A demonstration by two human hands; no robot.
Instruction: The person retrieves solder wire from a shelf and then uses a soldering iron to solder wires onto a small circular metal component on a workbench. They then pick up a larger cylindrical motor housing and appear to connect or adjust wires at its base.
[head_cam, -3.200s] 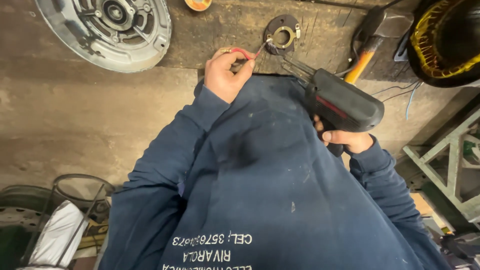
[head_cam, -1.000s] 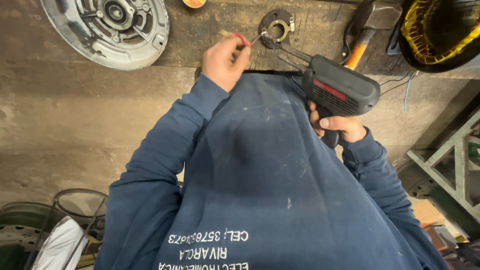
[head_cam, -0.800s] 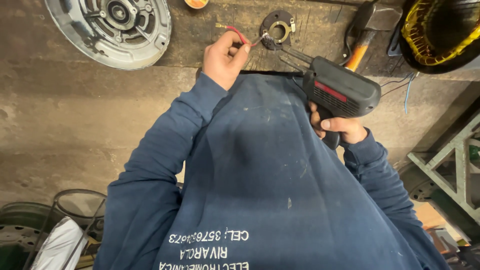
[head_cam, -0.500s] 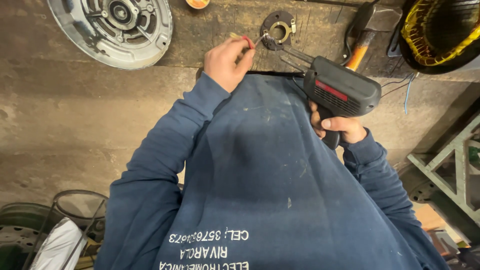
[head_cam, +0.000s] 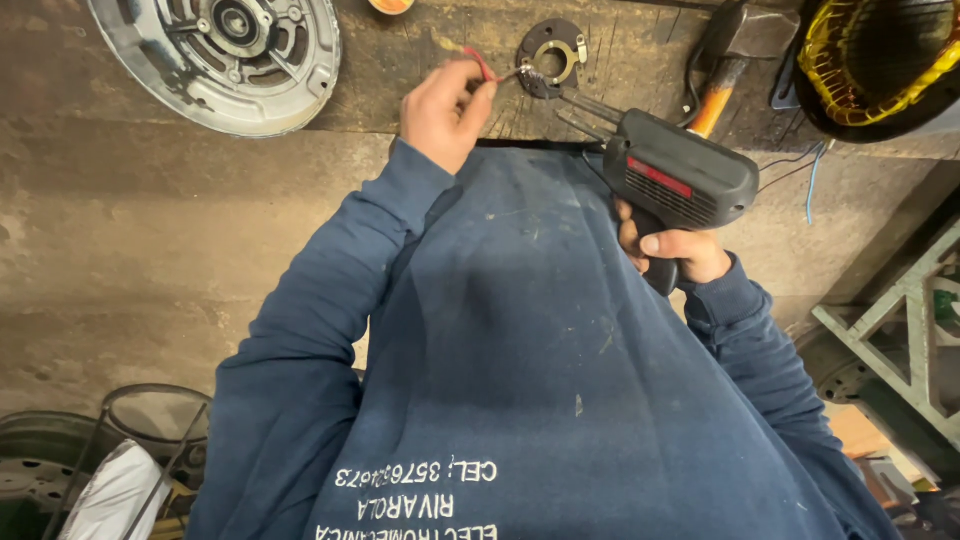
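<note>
The left hand is closed in a pinch on a thin red insulated wire, holding its bare end against the small dark ring-shaped plate with a brass-coloured inner rim, which lies on the far part of the worn wooden bench. The right hand is wrapped tight around the grip of a black pistol-shaped soldering gun with a red stripe; its forked metal tip points far-left toward the plate and sits just beside the wire's end, though whether tip and joint touch is too small to tell.

To do this joint well, it seems best to keep the pinch well back on the insulation, so that fingers stay off the heated end, and to hold the wire dead still against its terminal. The tip should press on wire and terminal together, not on one alone. Bracing the left wrist on the bench edge would steady the work.

To the far left lies a round grey cast-metal motor end cover; to the far right a hammer with an orange handle and, beyond it, a dark housing with yellow-wrapped copper windings, well apart from the joint.
</note>
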